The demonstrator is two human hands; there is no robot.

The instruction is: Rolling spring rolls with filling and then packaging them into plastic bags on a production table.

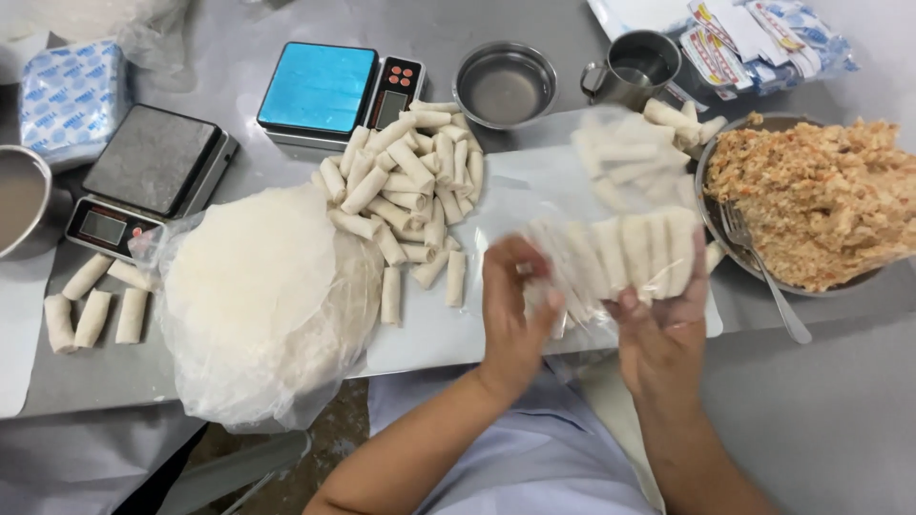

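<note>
Near the table's front edge, head view: left hand (pixel 512 303) is curling its fingers around the left end of a clear plastic bag (pixel 611 262); right hand (pixel 660 319) is gripping the bag's right underside, thumb pressed up. Bag is holding a row of pale rolls (pixel 637 250), side by side. Left of the hands: loose pile of rolls (pixel 410 191), wrapper stack (pixel 262 286) lying in plastic. Far left: two scales (pixel 324 91). Right: filling bowl (pixel 711 157) holding a fork (pixel 763 277).

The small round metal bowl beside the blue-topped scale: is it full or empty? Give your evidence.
Empty. The metal bowl shows only its bare shiny bottom; no food lies inside it.
</note>
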